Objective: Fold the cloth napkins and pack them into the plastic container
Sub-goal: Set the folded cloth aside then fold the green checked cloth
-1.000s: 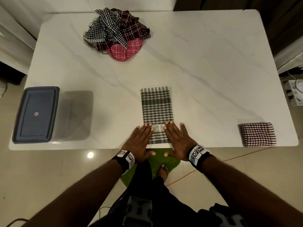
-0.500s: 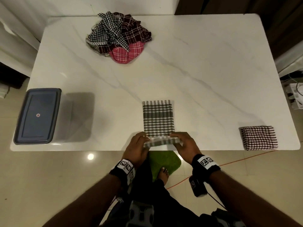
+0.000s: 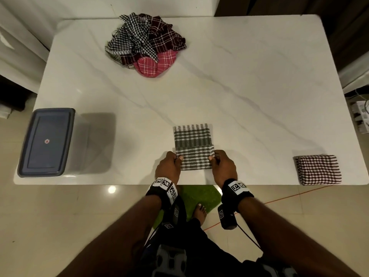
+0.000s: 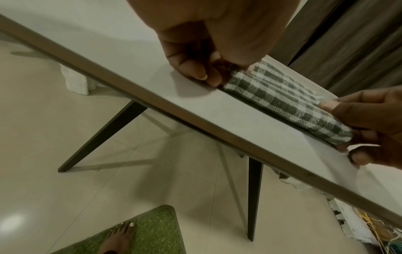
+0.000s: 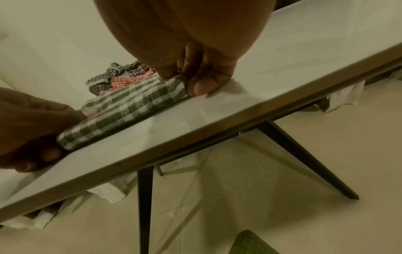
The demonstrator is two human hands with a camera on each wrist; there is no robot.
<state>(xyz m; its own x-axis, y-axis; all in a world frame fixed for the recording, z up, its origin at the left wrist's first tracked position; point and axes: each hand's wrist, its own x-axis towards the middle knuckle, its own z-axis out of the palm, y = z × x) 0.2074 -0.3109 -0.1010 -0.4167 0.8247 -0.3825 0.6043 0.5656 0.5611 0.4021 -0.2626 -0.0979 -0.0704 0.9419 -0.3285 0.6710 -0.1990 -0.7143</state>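
Note:
A green-and-white checked napkin (image 3: 193,146) lies near the table's front edge, its near part turned up and over the far part. My left hand (image 3: 173,164) pinches the left side of the turned flap (image 4: 267,91). My right hand (image 3: 220,163) pinches its right side (image 5: 139,101). The lidded plastic container (image 3: 47,141) stands at the front left corner, lid on. A folded red-checked napkin (image 3: 318,169) lies at the front right corner. A heap of unfolded napkins (image 3: 144,44) sits at the back.
The white marble table (image 3: 239,86) ends just under my wrists. Below it are a green mat (image 3: 199,197), a bare foot and an orange cable on the tiled floor. Dark table legs (image 5: 144,206) stand underneath.
My hands went from lying flat on the napkin's near end to pinching its near edge, then carried that edge away from me over the napkin.

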